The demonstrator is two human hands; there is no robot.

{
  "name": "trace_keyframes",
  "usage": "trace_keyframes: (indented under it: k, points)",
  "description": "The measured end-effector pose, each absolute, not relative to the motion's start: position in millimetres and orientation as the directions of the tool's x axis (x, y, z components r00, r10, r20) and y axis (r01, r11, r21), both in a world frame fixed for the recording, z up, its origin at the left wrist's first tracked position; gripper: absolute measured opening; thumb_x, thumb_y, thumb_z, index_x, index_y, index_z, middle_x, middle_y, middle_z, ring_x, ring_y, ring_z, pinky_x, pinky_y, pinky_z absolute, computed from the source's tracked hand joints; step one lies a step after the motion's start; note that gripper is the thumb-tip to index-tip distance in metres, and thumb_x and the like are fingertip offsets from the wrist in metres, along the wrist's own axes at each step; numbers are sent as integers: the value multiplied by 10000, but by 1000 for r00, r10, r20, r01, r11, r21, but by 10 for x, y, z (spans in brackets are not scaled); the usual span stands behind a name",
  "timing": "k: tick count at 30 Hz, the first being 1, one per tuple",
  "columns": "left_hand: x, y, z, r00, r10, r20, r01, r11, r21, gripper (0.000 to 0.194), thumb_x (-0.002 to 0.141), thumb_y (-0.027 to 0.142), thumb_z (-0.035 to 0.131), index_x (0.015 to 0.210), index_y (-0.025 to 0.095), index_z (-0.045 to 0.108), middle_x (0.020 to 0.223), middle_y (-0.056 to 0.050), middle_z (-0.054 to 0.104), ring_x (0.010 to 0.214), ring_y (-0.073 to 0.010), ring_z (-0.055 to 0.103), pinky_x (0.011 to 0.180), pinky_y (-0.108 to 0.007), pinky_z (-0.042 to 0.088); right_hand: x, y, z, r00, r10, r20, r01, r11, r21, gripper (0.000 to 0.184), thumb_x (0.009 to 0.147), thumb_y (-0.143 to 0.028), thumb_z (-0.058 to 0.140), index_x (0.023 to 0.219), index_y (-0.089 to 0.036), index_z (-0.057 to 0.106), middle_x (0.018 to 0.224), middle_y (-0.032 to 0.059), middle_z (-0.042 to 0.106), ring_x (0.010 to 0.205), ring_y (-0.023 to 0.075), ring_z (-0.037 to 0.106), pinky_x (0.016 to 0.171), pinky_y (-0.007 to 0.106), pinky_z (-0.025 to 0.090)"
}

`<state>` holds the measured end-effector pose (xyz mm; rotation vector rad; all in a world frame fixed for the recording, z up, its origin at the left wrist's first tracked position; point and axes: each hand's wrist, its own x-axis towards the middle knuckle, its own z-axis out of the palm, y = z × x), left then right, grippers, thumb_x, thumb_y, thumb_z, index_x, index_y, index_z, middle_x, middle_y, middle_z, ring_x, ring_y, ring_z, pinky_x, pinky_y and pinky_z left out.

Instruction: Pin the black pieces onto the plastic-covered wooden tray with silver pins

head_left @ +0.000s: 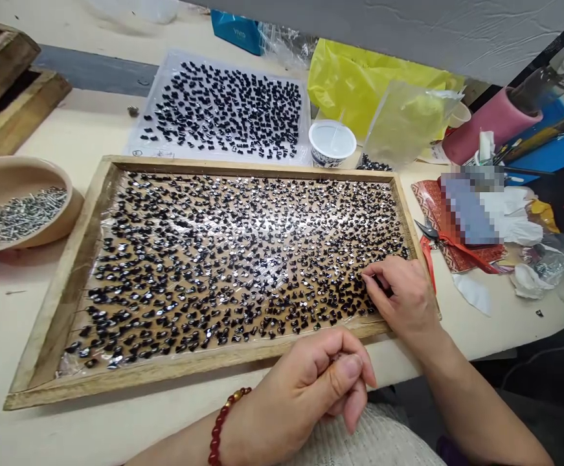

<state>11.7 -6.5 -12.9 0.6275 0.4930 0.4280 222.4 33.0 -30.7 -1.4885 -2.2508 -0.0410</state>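
A shallow wooden tray point(165, 366) lies before me, its film-covered floor full of small glossy black pieces point(262, 265). At the tray's front right corner, my right hand point(403, 294) pinches with thumb and forefinger at a small black piece among the others; the fingertips partly hide it. My left hand point(318, 388), with a red bead bracelet point(217, 424) at its wrist, hovers by the tray's front edge above my lap. Its fingers are curled in, the thumb lying over them, and the inside of the palm is hidden.
Left of the tray stands a beige bowl point(68, 217) of thin metal pins. Behind it are a sheet point(160, 150) covered with black pieces, a white cup point(333, 142) and a yellow bag point(344, 81). Red-handled pliers point(456, 249) lie right. Wooden trays point(14, 120) are stacked far left.
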Motion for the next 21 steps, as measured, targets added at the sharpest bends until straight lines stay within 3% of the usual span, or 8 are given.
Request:
trace_keyframes:
  k: [6,12,15,17,21]
  points:
    - [87,-50,-159,790,566,-237,-177,580,795,551,960,595,477,736,133,675,528,19,468,467,-104,354,486,-254,266,2220,339,-313,-333,867,371,885,423,-196,93,906,-135,597,829,-186,607,681,-24,579,639,133,487,685,308,311]
    - [72,-72,-201,757,610,-234,-191,549,814,639,972,627,399,519,186,488,462,40,362,430,-102,285,463,-292,205,2236,331,-321,-327,867,375,885,420,-199,83,920,-165,603,845,-187,631,679,-25,585,642,129,501,687,304,314]
    - [78,-68,-173,733,638,-234,-229,556,799,542,989,581,407,589,216,385,557,52,327,511,-119,257,499,-292,211,2256,328,-329,-307,866,394,879,417,-232,40,913,-181,625,884,-182,653,660,-33,563,636,123,506,688,302,329]
    - [79,-59,-155,736,632,-241,-253,588,768,450,1002,526,423,679,212,410,629,53,331,548,-124,248,511,-283,216,2261,307,-311,-275,871,407,868,407,-284,33,896,-186,650,927,-182,661,647,-41,537,629,120,502,684,301,340]
    - [79,-38,-149,763,601,-238,-261,623,737,333,993,471,489,812,191,481,669,57,354,533,-110,257,501,-267,225,2215,172,-174,-209,875,437,748,431,-505,125,856,-110,669,943,-197,648,674,-38,543,641,112,492,686,301,369]
